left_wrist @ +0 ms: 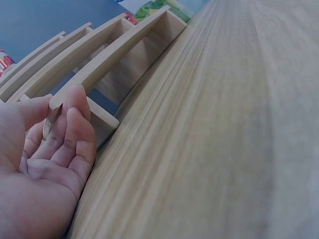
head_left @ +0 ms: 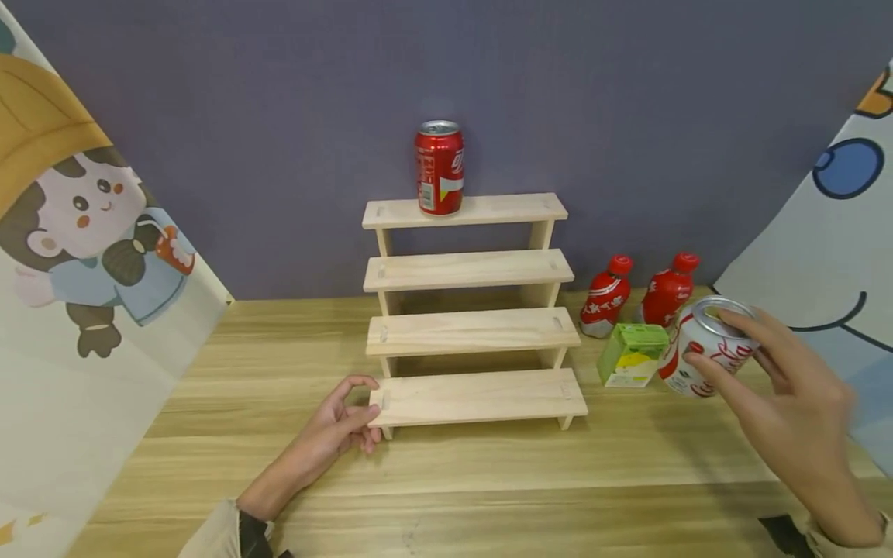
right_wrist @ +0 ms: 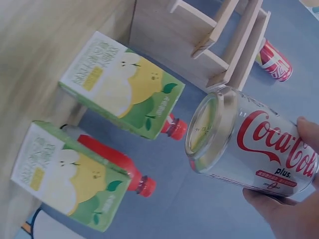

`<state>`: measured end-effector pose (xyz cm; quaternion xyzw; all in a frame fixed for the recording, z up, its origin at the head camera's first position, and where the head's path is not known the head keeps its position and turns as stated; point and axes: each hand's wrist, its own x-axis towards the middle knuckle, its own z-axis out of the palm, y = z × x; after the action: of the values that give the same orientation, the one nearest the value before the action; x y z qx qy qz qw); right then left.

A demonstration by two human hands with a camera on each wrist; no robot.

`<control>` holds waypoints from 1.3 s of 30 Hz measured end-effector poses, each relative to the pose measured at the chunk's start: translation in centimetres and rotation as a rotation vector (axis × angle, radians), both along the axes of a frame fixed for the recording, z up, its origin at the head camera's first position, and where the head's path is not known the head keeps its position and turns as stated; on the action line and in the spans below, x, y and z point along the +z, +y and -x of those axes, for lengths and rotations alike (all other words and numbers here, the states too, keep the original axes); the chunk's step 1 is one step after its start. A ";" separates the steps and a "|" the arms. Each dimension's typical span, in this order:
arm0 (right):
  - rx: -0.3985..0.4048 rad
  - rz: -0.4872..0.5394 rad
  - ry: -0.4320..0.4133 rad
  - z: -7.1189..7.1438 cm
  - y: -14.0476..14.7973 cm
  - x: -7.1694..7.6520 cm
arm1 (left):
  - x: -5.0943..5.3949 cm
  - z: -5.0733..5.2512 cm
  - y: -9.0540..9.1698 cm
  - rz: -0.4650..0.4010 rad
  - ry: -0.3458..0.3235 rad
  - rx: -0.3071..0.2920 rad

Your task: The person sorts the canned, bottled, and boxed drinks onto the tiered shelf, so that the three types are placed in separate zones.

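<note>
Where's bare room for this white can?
Rack: both middle steps, the bottom step right of the left hand, the top step beside the red can. Also the table left of the rack. Crowded: right of the rack, with red bottles and green cartons.

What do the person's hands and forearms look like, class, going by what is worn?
The left hand and right hand are bare, without gloves. The left sleeve and right sleeve are plain beige. Near each cuff shows a black band, the left band and right band.
</note>
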<state>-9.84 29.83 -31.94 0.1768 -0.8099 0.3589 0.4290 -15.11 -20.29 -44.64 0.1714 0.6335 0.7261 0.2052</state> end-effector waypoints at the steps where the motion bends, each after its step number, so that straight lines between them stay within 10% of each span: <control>1: 0.018 0.004 0.008 0.2 -0.1 0.2 | 0.0 0.0 -0.1 0.001 -0.001 0.002; 39: 0.217 0.090 0.114 6.2 -6.5 7.1 | 0.0 0.0 -0.1 -0.023 0.011 -0.019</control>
<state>-16.02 23.31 -24.84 0.2640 -0.7434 0.4285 0.4405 -15.14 -20.37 -44.62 0.1838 0.6244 0.7305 0.2069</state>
